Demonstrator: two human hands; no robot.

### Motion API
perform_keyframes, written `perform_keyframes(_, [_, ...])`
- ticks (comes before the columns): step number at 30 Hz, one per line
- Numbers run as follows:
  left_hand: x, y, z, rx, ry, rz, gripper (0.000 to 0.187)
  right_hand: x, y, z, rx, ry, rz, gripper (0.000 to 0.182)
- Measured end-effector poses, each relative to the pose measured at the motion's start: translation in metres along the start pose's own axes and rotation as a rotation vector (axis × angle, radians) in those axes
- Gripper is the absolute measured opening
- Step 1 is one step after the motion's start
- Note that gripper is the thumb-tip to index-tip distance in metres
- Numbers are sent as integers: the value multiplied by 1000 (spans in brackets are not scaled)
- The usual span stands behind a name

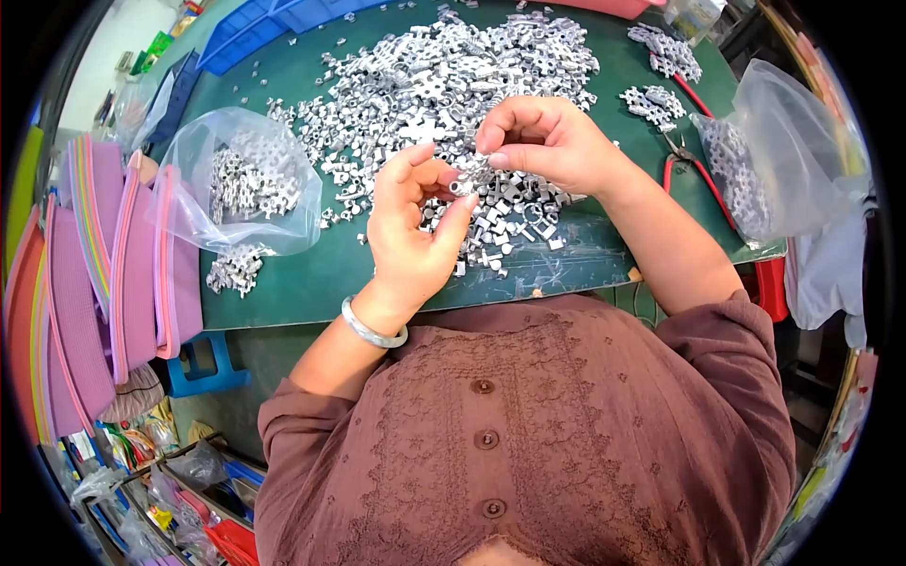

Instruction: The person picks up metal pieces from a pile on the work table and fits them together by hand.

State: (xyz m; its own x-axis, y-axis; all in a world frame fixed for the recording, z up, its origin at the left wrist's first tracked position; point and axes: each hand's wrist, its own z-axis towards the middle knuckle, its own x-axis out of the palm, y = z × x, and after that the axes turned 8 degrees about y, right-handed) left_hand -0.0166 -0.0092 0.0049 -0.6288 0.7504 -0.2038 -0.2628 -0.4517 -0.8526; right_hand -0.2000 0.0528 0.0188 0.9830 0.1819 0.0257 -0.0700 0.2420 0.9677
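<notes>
A small silver metal piece [464,179] is held between both hands above the green table [311,283]. My left hand [415,222], with a bangle on its wrist, pinches the piece's lower left side between thumb and fingers. My right hand [543,146] grips its upper right end between thumb and forefinger. Behind and below the hands spreads a large heap of small silver metal parts [415,80]. The piece's exact shape is too small to make out.
A clear bag of metal parts [250,179] lies on the left, another [741,174] on the right. Red-handled pliers [694,170] rest beside the right bag. Small clusters [654,106] lie at the upper right. Blue trays [255,28] stand at the back.
</notes>
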Motion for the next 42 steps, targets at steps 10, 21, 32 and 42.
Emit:
perform_keyframes(10, [-8, 2, 1, 318, 11, 518, 63, -1, 0, 2, -85, 77, 16, 10])
perform_keyframes(21, [-7, 0, 2, 266, -12, 508, 64, -2, -1, 1, -54, 59, 16, 14])
perform_keyframes(32, [-3, -6, 1, 182, -15, 434, 57, -1, 0, 1, -27, 28, 28, 13])
perform_keyframes(42, [8, -5, 0, -452, -70, -600, 46, -3, 2, -1, 73, -54, 11, 12])
